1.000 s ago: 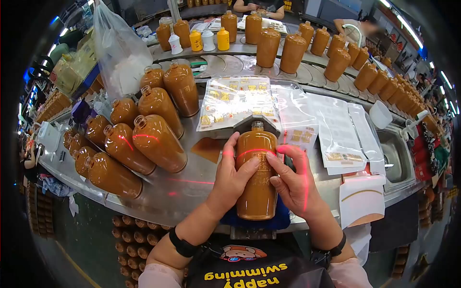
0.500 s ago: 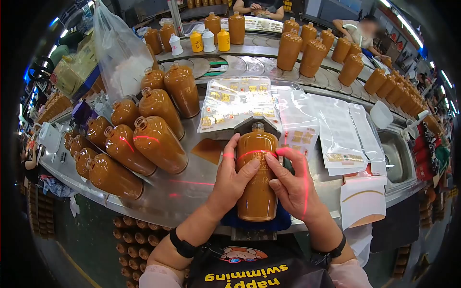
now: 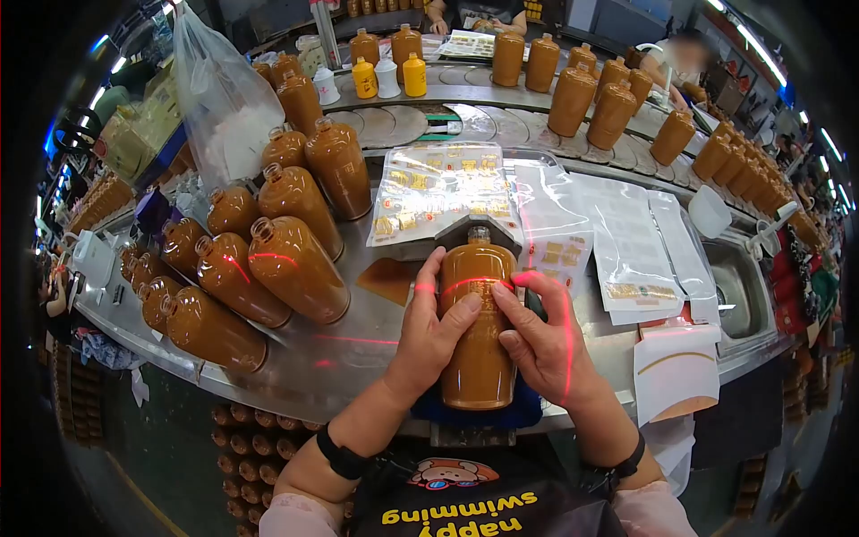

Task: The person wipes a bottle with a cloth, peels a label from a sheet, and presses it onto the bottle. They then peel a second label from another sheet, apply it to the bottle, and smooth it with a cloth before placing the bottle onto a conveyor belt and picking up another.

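A glossy brown bottle lies in front of me with its clear neck pointing away, resting against a dark metal stop and above a blue cloth. My left hand wraps its left side, thumb pressed on the front. From the right, my right hand grips it, thumb and fingertips on the upper front near faint gold lettering. A red laser line crosses the bottle and both hands. Just beyond the stop is a sheet of gold stickers.
Several brown bottles stand at left beside a plastic bag. A curved conveyor carries more bottles behind. More sticker sheets and a sink are at right. Other people sit across the line.
Bottles on the conveyor have shifted to the right, and another has come in from behind the plastic bag. My hands stay on the bottle, almost unmoved.
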A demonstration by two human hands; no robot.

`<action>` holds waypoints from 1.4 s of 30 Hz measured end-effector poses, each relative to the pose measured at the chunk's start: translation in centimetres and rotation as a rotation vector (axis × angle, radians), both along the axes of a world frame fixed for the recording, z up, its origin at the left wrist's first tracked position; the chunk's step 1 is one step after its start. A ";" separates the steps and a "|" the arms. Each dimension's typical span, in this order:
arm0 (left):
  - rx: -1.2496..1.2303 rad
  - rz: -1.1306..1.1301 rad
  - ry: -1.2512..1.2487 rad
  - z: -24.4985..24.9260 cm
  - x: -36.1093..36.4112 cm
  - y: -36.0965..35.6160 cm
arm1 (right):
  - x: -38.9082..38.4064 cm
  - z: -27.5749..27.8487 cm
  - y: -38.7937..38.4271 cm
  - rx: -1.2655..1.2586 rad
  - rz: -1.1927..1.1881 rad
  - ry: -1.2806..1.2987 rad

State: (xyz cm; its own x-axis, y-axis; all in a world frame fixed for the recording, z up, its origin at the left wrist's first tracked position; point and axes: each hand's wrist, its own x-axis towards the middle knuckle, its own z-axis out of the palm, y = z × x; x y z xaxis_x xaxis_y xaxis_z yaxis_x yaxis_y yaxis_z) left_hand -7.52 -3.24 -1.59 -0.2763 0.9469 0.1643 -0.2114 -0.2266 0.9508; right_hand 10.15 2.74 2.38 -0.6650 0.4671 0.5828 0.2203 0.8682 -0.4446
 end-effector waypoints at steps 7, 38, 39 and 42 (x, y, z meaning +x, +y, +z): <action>0.005 0.036 0.051 -0.3 0.1 0.2 | 0.5 -0.1 0.1 0.017 -0.030 0.005; 0.437 0.192 1.074 -0.6 -2.1 -5.9 | -1.1 6.2 3.0 -0.305 0.168 -0.204; 0.438 0.206 1.085 -0.9 -1.9 -6.5 | -2.3 6.3 4.0 -0.262 0.193 -0.283; 0.449 0.235 1.120 -0.9 -1.5 -7.5 | -4.9 6.5 6.8 -0.021 -0.033 -0.252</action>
